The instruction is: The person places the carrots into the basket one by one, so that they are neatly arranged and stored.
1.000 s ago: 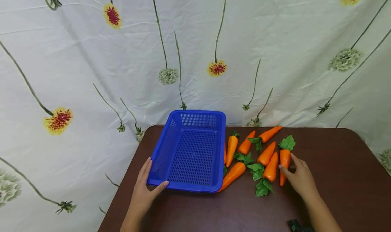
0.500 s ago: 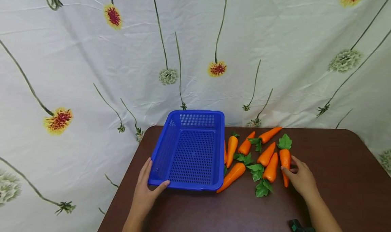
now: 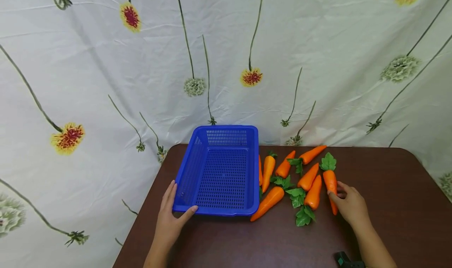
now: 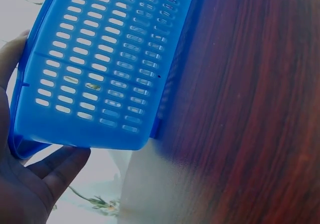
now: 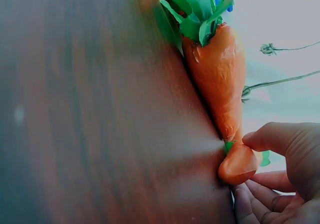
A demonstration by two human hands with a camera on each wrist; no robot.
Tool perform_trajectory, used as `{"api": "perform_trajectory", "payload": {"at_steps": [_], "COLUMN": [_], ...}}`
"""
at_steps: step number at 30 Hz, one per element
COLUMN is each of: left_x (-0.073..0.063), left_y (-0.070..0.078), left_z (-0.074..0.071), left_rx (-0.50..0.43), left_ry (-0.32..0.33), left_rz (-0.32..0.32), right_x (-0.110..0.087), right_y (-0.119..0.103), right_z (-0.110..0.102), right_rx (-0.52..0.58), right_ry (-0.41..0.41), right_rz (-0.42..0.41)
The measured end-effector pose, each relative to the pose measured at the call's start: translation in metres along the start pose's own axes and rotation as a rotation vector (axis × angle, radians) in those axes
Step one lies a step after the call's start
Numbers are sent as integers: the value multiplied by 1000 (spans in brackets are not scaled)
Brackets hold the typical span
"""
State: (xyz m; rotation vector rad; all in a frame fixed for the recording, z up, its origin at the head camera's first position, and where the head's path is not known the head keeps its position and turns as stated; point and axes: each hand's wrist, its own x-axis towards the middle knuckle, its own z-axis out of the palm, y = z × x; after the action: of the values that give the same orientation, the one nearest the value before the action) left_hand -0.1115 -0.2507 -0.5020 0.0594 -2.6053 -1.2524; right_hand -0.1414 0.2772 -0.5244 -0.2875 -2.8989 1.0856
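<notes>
In the head view, a blue slotted plastic basket [image 3: 223, 177] stands on the left part of the dark brown table, with nothing in it. My left hand [image 3: 168, 221] grips its near left corner, the thumb at the front rim and the fingers along the left side. The left wrist view shows the slotted wall of the basket [image 4: 95, 59] close up. My right hand [image 3: 353, 207] pinches the rightmost orange carrot [image 3: 330, 181] near its lower part, thumb on one side and fingers on the other. Its green leaf top [image 3: 328, 161] points away from me.
Several more carrots [image 3: 270, 201] with green leaves lie between the basket and my right hand; one is partly hidden behind the basket's right wall. A small black object [image 3: 347, 260] sits by my right forearm. A white flower-print cloth [image 3: 226, 64] hangs behind the table [image 3: 388, 205].
The pinched carrot has turned, its leafy end swinging left and its tip right. The basket has shifted slightly left and away, with my left hand on its corner.
</notes>
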Motion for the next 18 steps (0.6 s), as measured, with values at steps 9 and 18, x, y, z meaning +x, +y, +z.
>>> {"api": "perform_trajectory", "payload": {"at_steps": [9, 18], "left_x": [0, 1], "left_y": [0, 0], "left_z": [0, 1], "left_rx": [2, -10], "left_ry": [9, 9], "left_rz": [-7, 0], "right_x": [1, 0], "right_y": [1, 0], "right_z": [-2, -6], "right_rx": [18, 36], "right_ry": [13, 32], "right_rz": [14, 25]}}
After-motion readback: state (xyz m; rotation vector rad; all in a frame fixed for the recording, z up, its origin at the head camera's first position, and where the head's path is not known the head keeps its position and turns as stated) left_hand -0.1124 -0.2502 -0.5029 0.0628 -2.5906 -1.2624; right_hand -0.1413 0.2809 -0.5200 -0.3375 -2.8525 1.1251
